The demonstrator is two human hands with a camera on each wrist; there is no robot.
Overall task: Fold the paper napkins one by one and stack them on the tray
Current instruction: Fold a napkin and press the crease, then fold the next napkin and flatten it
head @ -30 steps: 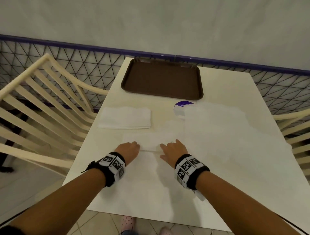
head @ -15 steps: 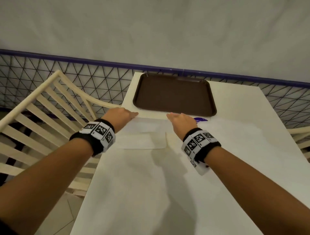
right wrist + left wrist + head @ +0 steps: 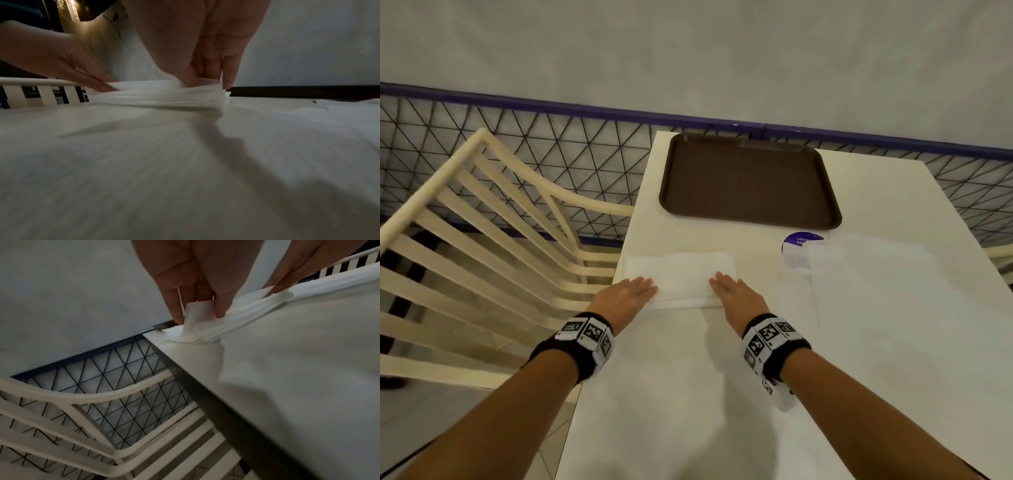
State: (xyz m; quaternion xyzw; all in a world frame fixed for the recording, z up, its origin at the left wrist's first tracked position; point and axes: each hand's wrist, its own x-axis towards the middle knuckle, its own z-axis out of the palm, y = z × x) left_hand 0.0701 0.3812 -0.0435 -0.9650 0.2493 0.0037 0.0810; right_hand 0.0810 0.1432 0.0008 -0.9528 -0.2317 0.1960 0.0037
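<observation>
A stack of folded white napkins (image 3: 685, 274) lies on the table's left side, just before the empty brown tray (image 3: 750, 222). My left hand (image 3: 633, 291) is on its left end and my right hand (image 3: 726, 287) on its right end. From the head, the fingers lie straight on top. In the left wrist view, fingers (image 3: 224, 301) press the stack (image 3: 236, 326), the thumb is at its near edge and one corner curls up. In the right wrist view, thumb and fingers (image 3: 205, 68) pinch the stack's (image 3: 160, 95) lifted end.
Unfolded white napkins (image 3: 876, 281) are spread over the right half of the cream table (image 3: 722, 394), partly covering a purple round sticker (image 3: 799, 240). A cream slatted chair (image 3: 500, 222) stands close to the table's left edge. A mesh fence and a wall run behind.
Both hands left the near part of the table with a folded napkin, carried it forward and left, and now rest on the folded stack by the tray.
</observation>
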